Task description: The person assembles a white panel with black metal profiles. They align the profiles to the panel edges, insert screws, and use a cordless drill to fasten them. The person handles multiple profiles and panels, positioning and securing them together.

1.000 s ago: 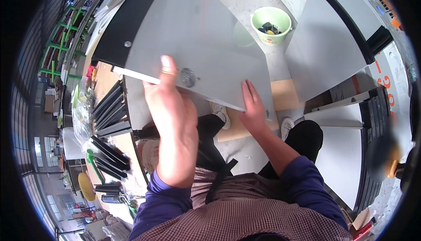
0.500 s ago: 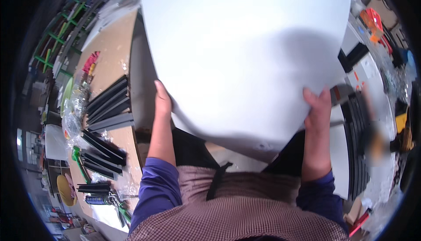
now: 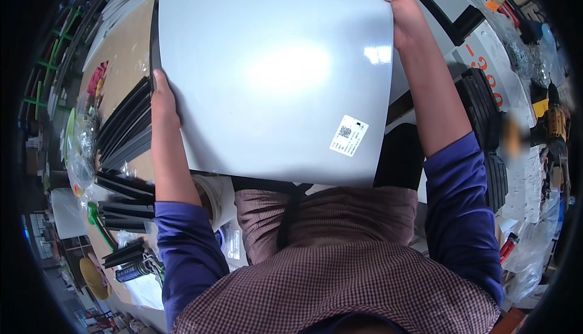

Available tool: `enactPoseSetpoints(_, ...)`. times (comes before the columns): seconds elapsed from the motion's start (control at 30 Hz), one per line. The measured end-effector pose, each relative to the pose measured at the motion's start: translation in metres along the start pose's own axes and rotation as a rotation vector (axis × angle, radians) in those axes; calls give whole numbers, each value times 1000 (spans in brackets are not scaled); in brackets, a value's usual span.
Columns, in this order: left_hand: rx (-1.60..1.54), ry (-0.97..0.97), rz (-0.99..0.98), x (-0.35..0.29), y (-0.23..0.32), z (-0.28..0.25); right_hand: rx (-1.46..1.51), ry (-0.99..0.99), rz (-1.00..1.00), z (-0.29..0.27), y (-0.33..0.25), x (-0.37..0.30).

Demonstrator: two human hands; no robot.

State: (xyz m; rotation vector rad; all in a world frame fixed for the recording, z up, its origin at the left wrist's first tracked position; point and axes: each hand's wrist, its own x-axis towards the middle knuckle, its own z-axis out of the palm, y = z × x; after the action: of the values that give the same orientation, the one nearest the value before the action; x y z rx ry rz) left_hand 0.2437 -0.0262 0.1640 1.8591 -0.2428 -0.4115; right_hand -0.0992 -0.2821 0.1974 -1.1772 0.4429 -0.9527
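**Grey panel raised between both hands, blocking most of the view**

Since half a second ago, your grey panel [image 3: 273, 73] has swung closer and flatter to the camera, and your right hand [image 3: 404, 12] has climbed from the panel's lower right edge to its upper right edge. Your left hand [image 3: 163, 100] has stayed on the left edge, about halfway up.

You hold the panel in the air in front of your chest. Each hand is clenched on one side edge, with the fingers wrapped behind the sheet and out of sight. A small white label [image 3: 349, 135] sits near the panel's lower right corner. A soft glare marks the middle of the sheet.

The panel hides nearly everything ahead of you, and its top edge is cut off by the rim of the picture. To your left, a brown desk [image 3: 124, 48] shows only in part. On it lie black rails [image 3: 124, 130] in a fanned stack, partly covered by your left forearm. More black rails [image 3: 483, 106] lie to your right, beside your right arm. A yellow power tool [image 3: 555, 121] at the far right is small and hard to make out. Below your left elbow, a white tub [image 3: 221, 197] is mostly hidden, so its contents cannot be seen.
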Motion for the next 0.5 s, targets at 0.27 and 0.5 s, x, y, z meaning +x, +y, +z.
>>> enactPoseSetpoints(0.27, -1, -31, 3, -10, 21, -10, 334, -148, 137, -3, -2, 1)
enactPoseSetpoints(0.5, 16, -28, 50, -21, 38, -7, 377, -160, 100, -4, -15, -7)
